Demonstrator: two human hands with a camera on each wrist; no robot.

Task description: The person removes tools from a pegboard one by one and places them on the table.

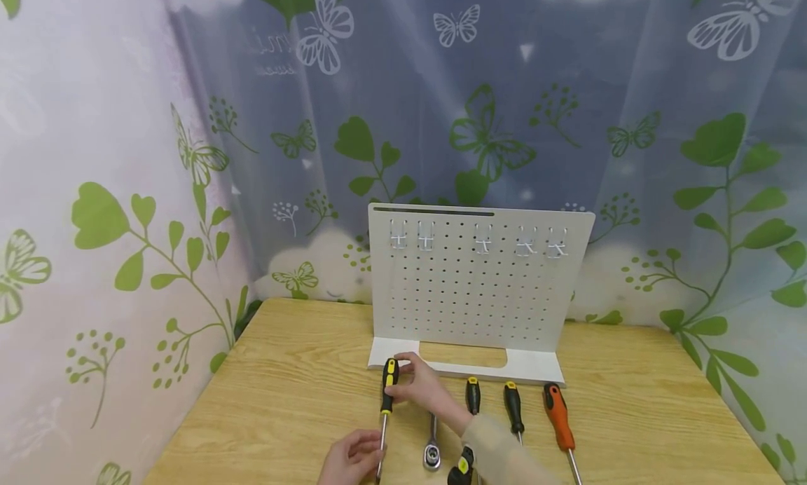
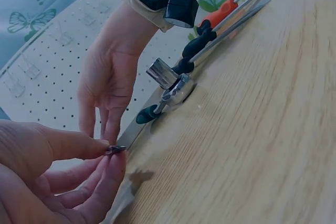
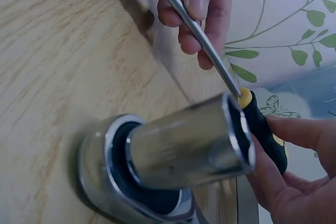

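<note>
A screwdriver (image 1: 389,387) with a black and yellow handle and a steel shaft spans both hands, raised off the wooden table. My right hand (image 1: 424,388) holds its handle between thumb and fingers, just in front of the pegboard's base. Lower down, my left hand (image 1: 349,458) pinches the shaft near the tip; the left wrist view shows thumb and fingertips on the flat metal end. In the right wrist view the screwdriver's shaft (image 3: 202,38) slants between the hands. Beneath the right forearm lies a ratchet wrench (image 1: 431,454) with a socket (image 3: 189,145) on its head.
A white pegboard (image 1: 473,289) with several clear hooks (image 1: 483,240) along its top stands at the back of the table (image 1: 302,359). Right of the ratchet lie two black-handled screwdrivers (image 1: 513,406) and one orange-handled screwdriver (image 1: 558,416). Patterned curtains (image 1: 403,85) hang behind.
</note>
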